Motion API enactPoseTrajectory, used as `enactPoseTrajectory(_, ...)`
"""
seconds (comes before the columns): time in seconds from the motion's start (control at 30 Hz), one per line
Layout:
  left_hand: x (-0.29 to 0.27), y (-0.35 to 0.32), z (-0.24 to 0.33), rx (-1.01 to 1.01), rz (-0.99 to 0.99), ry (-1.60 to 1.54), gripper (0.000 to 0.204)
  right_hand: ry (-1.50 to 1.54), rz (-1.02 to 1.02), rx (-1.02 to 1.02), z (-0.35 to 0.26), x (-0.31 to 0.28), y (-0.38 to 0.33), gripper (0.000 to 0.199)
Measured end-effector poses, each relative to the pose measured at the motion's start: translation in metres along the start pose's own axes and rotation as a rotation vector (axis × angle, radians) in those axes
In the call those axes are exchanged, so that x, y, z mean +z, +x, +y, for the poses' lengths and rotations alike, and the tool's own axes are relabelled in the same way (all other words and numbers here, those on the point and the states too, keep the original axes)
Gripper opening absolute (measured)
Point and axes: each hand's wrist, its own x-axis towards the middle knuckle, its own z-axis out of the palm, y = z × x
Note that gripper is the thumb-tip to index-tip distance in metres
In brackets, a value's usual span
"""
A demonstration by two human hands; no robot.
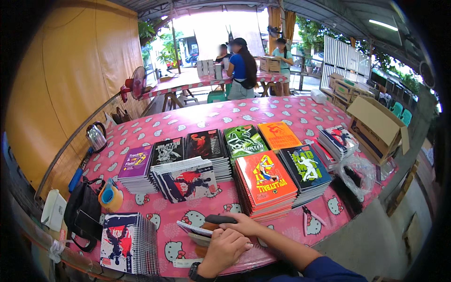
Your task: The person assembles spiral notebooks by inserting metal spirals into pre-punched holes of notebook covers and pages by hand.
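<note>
My left hand (225,247), with a dark watch at its wrist, is curled closed over a thin spiral notebook (190,229) at the table's near edge. The notebook is tilted and mostly hidden by my hands. Just beyond, my right hand (243,225) reaches in from the right, its fingers bent around a dark, rounded, elongated object (220,219) whose kind I cannot make out. To the left stands a stack of white, red and navy spiral notebooks (121,242). Ahead lie a fanned pile of the same design (188,181) and an orange volleyball notebook stack (265,178).
More notebook stacks (244,141) line the pink patterned table (183,117). Pink-handled pliers (312,220) lie at right, near clear plastic (357,176) and an open carton (376,127). At left are a black bag (84,211), tape rolls (111,196) and a kettle (96,137). People stand behind.
</note>
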Motion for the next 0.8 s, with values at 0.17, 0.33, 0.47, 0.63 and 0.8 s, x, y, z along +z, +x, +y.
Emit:
enactPoseTrajectory(0.17,-0.002,0.003,0.002,-0.014,0.011,-0.039,0.023,0.588,-0.007,0.118,0.013,-0.004,-0.058,0.042)
enactPoseTrajectory(0.33,-0.005,0.01,0.007,-0.031,0.033,-0.068,0.026,0.549,0.119,0.087,0.012,-0.012,-0.095,0.047)
enactPoseTrajectory(0.47,-0.006,0.008,0.0,-0.016,-0.003,-0.005,0.026,0.443,0.175,0.092,0.008,-0.015,-0.101,0.047)
enactPoseTrajectory(0.63,-0.008,0.009,0.005,-0.112,0.014,-0.043,0.013,0.503,0.23,0.021,-0.012,-0.018,-0.102,0.044)
enactPoseTrajectory(0.8,-0.016,0.014,0.009,-0.138,-0.004,-0.066,0.011,0.447,0.177,0.016,-0.003,-0.025,-0.107,0.043)
